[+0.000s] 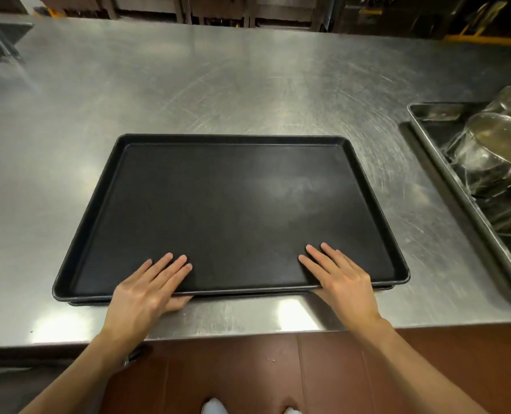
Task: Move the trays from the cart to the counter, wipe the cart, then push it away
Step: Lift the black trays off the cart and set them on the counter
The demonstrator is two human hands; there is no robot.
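Note:
A large empty black tray (pixel 233 204) lies flat on the steel counter (pixel 188 85), close to its near edge. A second dark tray's rim (pixel 383 287) shows just beneath it. My left hand (pixel 146 291) grips the tray's near rim left of centre, with the fingers flat inside the tray and the thumb under the edge. My right hand (pixel 341 282) lies over the same rim right of centre, fingers spread on the tray floor and thumb hidden. The cart is out of view.
A metal tray (pixel 454 186) stands on the counter at the right edge and holds several round metal tins (pixel 499 144) on their sides. Bare steel stretches behind and to the left of the black tray. Brown floor (pixel 248 369) lies below the counter edge.

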